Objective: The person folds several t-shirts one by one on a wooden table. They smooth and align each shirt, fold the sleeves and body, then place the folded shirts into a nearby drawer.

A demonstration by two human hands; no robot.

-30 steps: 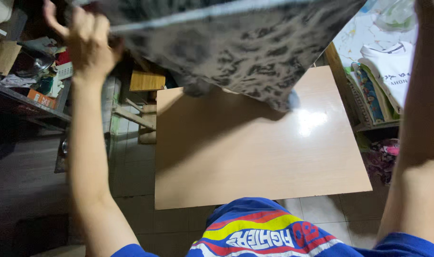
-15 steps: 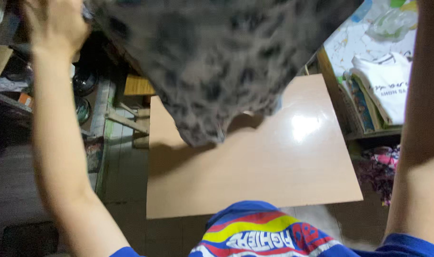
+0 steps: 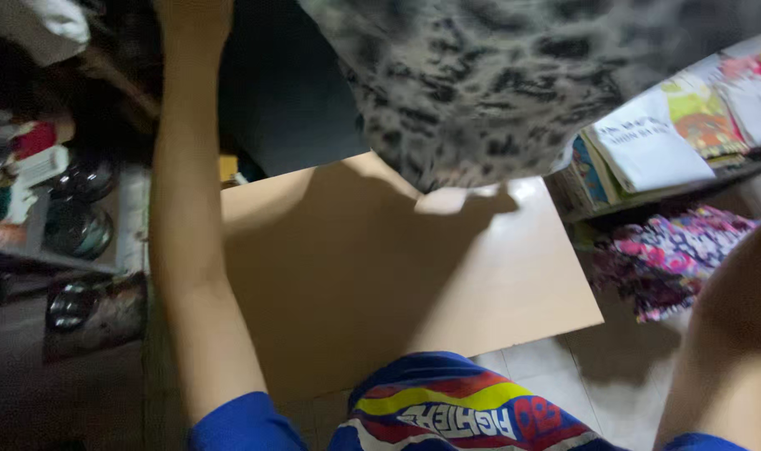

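**Desk:** What has shifted since half a second earlier?

**Photographer:** Raised higher now, the grey cloth with dark blotchy leopard-like print (image 3: 514, 83) fills the top of the view, its lowest fold hanging above the far part of the pale brown rectangular wooden table (image 3: 380, 301). Its shadow falls across the tabletop.

**Desk:** And the hands?

**Photographer:** The person's left hand (image 3: 192, 21) is lifted to the top edge, mostly cut off; its grip cannot be told. The right hand is out of view, only the forearm showing at lower right.

**Desk:** Room around it?

**Photographer:** The tabletop under the cloth lies bare. To the right, a shelf of folded printed fabrics (image 3: 681, 134) stands near the table's edge, with a bundle of pink floral cloth (image 3: 672, 255) below. Left, a cluttered dark shelf with metal pots (image 3: 75, 225) sits beside the raised arm.
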